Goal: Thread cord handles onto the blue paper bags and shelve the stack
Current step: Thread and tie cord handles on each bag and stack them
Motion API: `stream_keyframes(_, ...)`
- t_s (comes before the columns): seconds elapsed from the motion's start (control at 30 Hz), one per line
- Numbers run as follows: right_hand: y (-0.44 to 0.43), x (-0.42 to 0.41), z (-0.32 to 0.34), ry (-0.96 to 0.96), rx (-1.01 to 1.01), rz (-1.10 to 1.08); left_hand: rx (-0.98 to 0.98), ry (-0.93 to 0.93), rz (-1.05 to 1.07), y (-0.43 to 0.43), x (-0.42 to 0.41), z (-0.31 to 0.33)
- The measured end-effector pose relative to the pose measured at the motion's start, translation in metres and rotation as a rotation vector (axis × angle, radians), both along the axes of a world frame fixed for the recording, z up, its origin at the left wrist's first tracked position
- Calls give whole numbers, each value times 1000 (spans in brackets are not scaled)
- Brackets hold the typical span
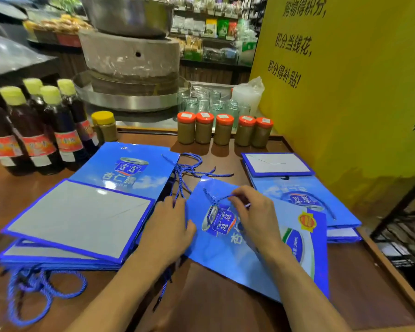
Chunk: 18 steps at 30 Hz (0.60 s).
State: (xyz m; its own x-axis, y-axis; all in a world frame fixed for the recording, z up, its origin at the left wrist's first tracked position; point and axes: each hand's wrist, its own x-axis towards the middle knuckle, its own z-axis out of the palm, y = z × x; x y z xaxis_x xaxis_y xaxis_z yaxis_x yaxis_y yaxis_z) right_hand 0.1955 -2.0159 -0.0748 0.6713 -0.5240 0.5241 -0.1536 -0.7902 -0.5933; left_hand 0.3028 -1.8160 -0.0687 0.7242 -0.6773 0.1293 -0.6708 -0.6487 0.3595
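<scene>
One bag mid-table, both hands working it.
Right hand [254, 212] pinching one blue cord [219, 199] over the middle bag [237, 259]; left hand [168, 226] pressing flat, fingers relaxed, on its left edge. Two bag stacks flanking: left stack [77, 216], right stack [321, 188]. Five orange-lidded jars [224, 130] standing far.

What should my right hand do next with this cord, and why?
Probably draw the cord through, taking up slack: the right hand pinches it above the middle bag, a loose loop lies across the bag's print, and the left hand rests at the bag's left edge.
</scene>
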Motion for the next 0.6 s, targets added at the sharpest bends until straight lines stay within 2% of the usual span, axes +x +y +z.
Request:
stream_keyframes(0.03, -5, -3, 0, -35, 63, -9, 124, -59, 17, 1, -1, -1)
stream_keyframes(0.1, -7, -9, 0, -62, 137, -8, 249, -90, 20, 3, 3, -5)
stream_keyframes(0.23, 5, -9, -3, -79, 305, 61, 230, -57, 5, 7, 20, -6)
stream_keyframes(0.3, 11, -4, -6, -96, 398, 97, 244, -120, 8, 10, 21, -1)
stream_keyframes(0.4, 13, -2, -14, -52, 403, 142, 318, -296, 10, 10, 18, 0)
stream_keyframes(0.5, 11, -3, -15, -40, 411, 160, 444, -303, 3, 5, 15, -12)
stream_keyframes(0.6, 10, -3, -16, -22, 435, 175, 380, -243, 126, 4, 5, -5)
